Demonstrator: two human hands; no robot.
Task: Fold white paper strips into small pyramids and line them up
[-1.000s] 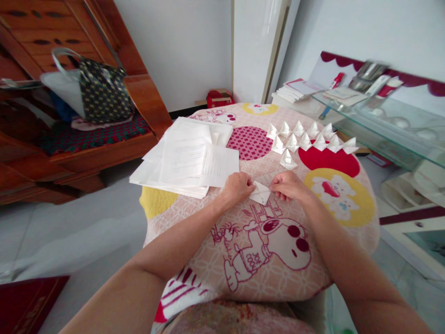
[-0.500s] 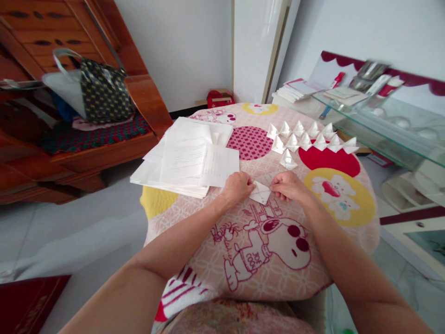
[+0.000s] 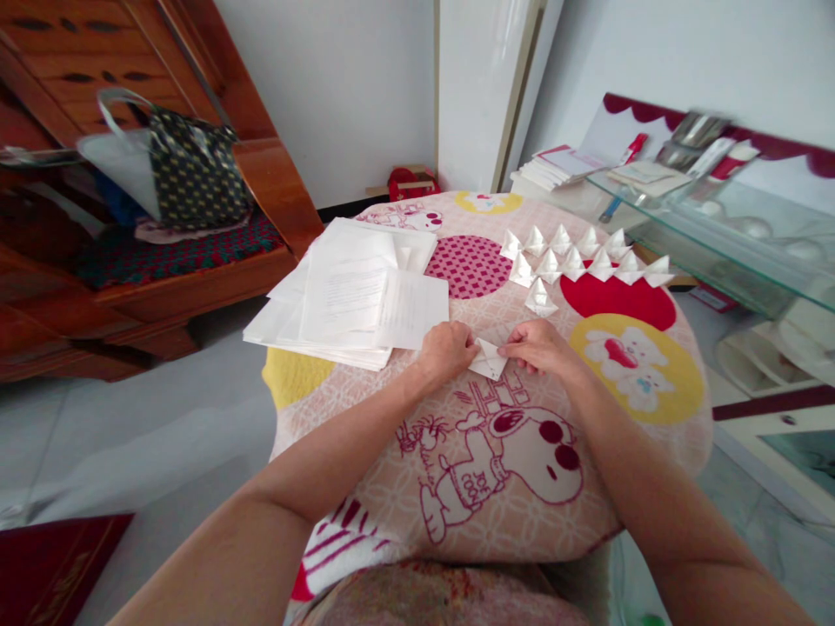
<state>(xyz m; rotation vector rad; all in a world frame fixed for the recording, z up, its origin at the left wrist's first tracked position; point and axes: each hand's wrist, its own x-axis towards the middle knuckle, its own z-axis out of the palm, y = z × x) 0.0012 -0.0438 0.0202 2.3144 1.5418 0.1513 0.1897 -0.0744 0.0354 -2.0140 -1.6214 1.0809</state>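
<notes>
A small folded white paper (image 3: 488, 360) lies on the patterned tablecloth (image 3: 457, 452), between my two hands. My left hand (image 3: 449, 349) is closed on its left corner, fingertips pressed together. At its right side my right hand (image 3: 536, 346) pinches the edge, thumb and finger over the paper. Just beyond stands one folded paper piece (image 3: 540, 299), with several more pointed paper pieces (image 3: 574, 263) in rows behind it. Left of my hands is a stack of white sheets (image 3: 345, 291), some with printed text.
A glass shelf (image 3: 731, 243) with metal bowls (image 3: 701, 130) and papers stands at the right. On the left, a wooden bench (image 3: 261, 187) holds a dotted bag (image 3: 196, 169). A red object (image 3: 412, 184) sits beyond the table.
My right hand has shifted slightly left, its fingertips now further over the folded paper. My left hand stays in place.
</notes>
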